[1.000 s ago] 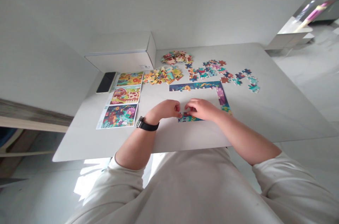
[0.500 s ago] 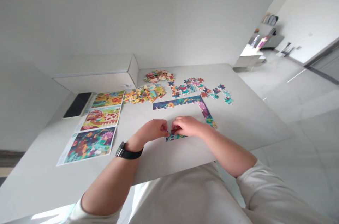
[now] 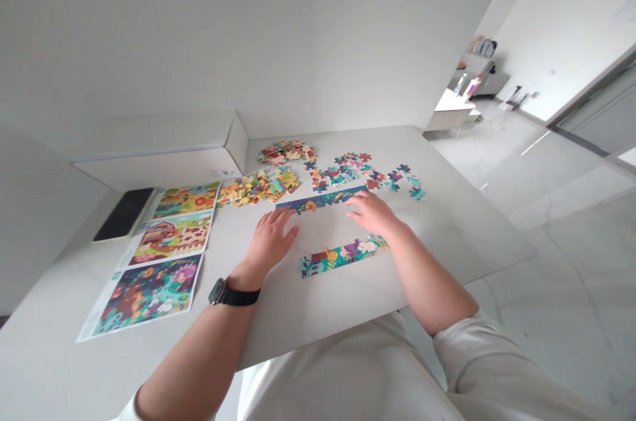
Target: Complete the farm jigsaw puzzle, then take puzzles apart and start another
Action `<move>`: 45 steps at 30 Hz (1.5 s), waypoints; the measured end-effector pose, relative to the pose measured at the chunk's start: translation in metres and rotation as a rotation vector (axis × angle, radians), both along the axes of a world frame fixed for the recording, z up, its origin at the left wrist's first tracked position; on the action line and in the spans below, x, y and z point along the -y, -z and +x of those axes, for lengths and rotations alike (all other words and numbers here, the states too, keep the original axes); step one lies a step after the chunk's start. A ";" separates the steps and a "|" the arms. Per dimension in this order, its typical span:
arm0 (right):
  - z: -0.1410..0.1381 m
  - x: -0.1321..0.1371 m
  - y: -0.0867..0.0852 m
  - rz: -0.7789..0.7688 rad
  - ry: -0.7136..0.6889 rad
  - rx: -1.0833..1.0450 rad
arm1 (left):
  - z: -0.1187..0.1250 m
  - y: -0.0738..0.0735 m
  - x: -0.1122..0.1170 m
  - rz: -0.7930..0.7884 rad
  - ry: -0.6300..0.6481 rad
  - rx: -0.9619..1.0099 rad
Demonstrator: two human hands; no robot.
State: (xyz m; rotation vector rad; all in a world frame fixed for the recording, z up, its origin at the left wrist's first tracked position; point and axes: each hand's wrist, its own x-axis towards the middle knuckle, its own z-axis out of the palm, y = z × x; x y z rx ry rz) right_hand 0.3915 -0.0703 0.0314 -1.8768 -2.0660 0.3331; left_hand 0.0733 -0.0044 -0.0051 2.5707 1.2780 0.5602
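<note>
Both hands reach to the ends of a dark blue strip of joined jigsaw pieces (image 3: pixel 325 201). My left hand (image 3: pixel 272 235) is open, fingertips at the strip's left end. At the other end is my right hand (image 3: pixel 370 210), open too, its fingers spread by the strip's right corner. A second joined strip, teal with plants and a white animal (image 3: pixel 342 256), lies nearer me, its right end partly behind my right forearm. The purple side strip is mostly hidden by my right hand and arm. Loose jigsaw pieces (image 3: pixel 342 172) lie beyond the blue strip.
A yellow heap of pieces (image 3: pixel 263 186) and a reddish heap (image 3: pixel 287 152) lie farther back. Printed picture sheets (image 3: pixel 149 292) are at the left, beside a black phone (image 3: pixel 124 214). A white box (image 3: pixel 159 149) stands against the wall. The table edge (image 3: pixel 322 341) runs close to my body.
My hands have left the near teal strip, which now shows in full length, and moved away from me to the blue strip. Their fingers have opened. The view has shifted slightly.
</note>
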 end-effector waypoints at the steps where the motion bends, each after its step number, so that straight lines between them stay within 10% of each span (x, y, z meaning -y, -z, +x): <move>1: 0.011 -0.002 0.002 -0.012 0.072 0.033 | 0.000 0.002 -0.001 -0.011 0.007 -0.019; 12: 0.042 -0.002 0.004 -0.223 0.241 0.189 | 0.010 0.014 -0.009 -0.044 0.040 -0.117; 28: 0.054 -0.008 0.004 -0.064 0.226 0.194 | 0.007 0.014 -0.016 -0.044 0.038 0.175; 34: 0.058 -0.058 -0.021 0.020 0.222 0.180 | 0.003 0.005 -0.011 0.098 -0.008 0.396; 45: 0.064 -0.146 0.002 -0.136 0.277 0.233 | 0.000 -0.003 -0.007 0.089 -0.006 0.414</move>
